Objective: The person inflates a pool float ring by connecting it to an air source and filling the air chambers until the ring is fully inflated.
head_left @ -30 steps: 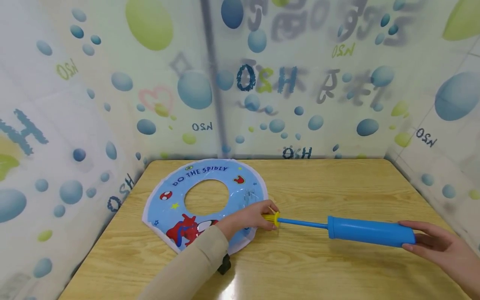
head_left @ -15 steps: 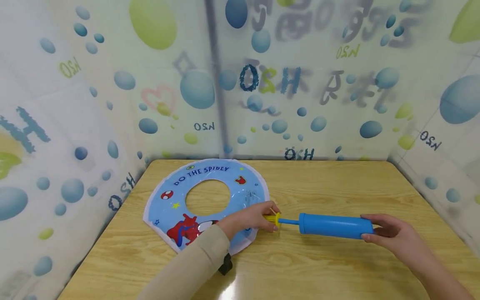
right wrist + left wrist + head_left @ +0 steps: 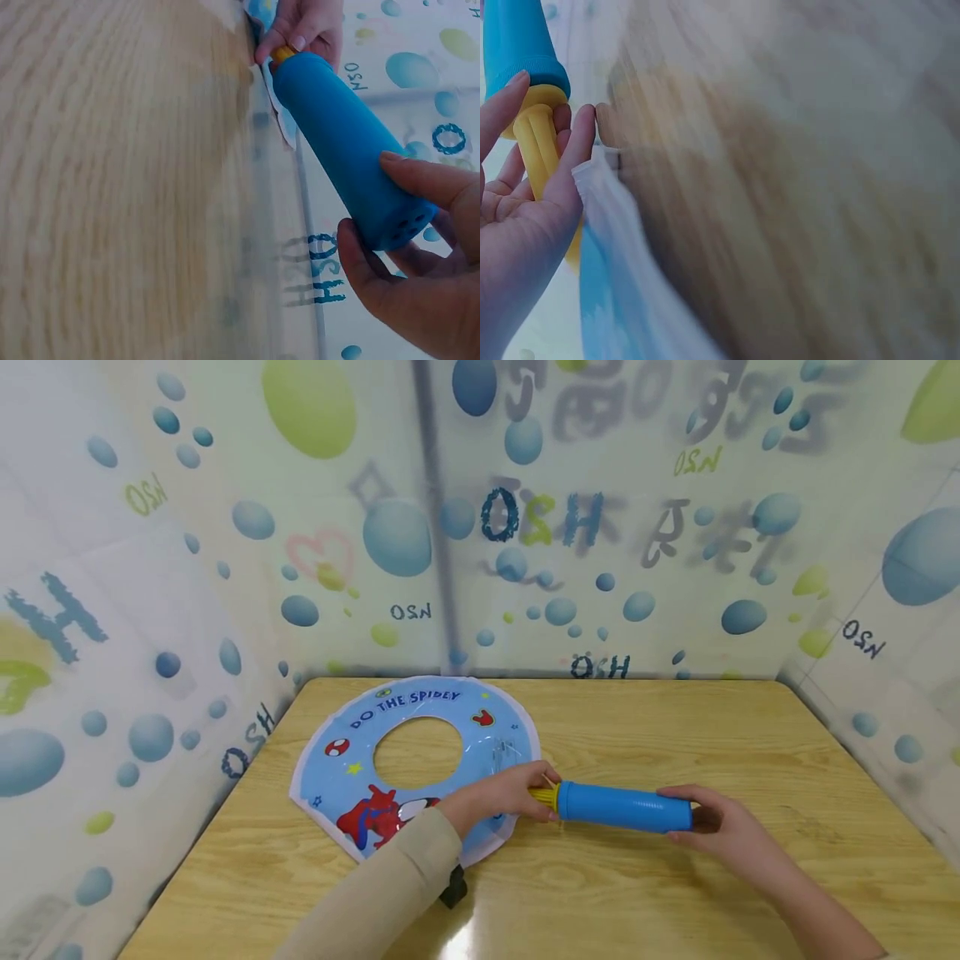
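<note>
Blue hand pump [image 3: 626,810] held end to end between two hands

The pump sits just right of centre in the head view, over the wooden table [image 3: 660,893], running sideways and dipping slightly toward the right. The left hand [image 3: 513,789] is clasped on its yellow handle [image 3: 536,146], thumb reaching the collar, though the crook of that grip is partly hidden in the left wrist view. The right hand [image 3: 716,822] clamps the barrel [image 3: 352,142] at its holed end, thumb on one side, fingers on the other. Handle and collar meet, with no rod showing.

It looks like hollow plastic: light, stiff, smooth enough to slide in dry fingers. A full palm around mid-barrel should be surer than fingertips at the end; skin near the collar could get nipped.

Left of centre, the flat blue ring [image 3: 480,747] lies partly under the left sleeve [image 3: 405,860]. Its thin, soft sheet should crease easily, so its pale border is the place to take hold.
</note>
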The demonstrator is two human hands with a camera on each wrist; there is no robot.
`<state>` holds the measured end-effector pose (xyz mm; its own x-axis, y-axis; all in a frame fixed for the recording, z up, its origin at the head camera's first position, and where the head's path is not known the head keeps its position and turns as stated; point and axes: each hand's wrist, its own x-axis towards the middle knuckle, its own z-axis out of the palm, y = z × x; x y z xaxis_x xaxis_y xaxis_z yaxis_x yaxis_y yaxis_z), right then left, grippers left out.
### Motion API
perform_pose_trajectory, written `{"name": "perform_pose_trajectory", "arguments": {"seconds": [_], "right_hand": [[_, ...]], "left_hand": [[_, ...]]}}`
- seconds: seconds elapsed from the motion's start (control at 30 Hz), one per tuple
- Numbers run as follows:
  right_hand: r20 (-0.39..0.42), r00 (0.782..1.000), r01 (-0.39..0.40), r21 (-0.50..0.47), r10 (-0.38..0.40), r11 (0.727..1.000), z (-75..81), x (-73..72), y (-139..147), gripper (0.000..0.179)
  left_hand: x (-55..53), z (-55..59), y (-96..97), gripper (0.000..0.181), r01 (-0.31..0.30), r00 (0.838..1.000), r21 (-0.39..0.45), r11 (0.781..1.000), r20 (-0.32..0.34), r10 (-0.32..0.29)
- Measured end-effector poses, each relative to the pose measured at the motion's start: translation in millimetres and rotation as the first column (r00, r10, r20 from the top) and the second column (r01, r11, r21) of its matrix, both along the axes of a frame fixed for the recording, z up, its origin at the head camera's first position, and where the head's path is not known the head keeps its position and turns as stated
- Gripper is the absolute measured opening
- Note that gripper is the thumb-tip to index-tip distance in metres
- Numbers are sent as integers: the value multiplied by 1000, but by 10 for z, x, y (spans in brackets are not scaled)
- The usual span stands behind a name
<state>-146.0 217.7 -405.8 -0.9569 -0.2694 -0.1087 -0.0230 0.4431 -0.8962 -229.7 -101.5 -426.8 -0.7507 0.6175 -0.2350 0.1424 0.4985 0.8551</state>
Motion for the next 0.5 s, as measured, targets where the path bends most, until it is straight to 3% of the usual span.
{"name": "perform_pose_trajectory", "arguments": {"seconds": [0.23, 0.5], "right_hand": [[-36, 999, 15, 36, -14, 999, -12, 48, 151, 61], [-226, 973, -13, 109, 37, 994, -27, 183, 638, 49]], "left_hand": [[8, 12, -4, 42, -1, 1000, -3, 1000, 9, 1], [30, 15, -12, 40, -12, 1000, -26, 1000, 23, 13]]}}
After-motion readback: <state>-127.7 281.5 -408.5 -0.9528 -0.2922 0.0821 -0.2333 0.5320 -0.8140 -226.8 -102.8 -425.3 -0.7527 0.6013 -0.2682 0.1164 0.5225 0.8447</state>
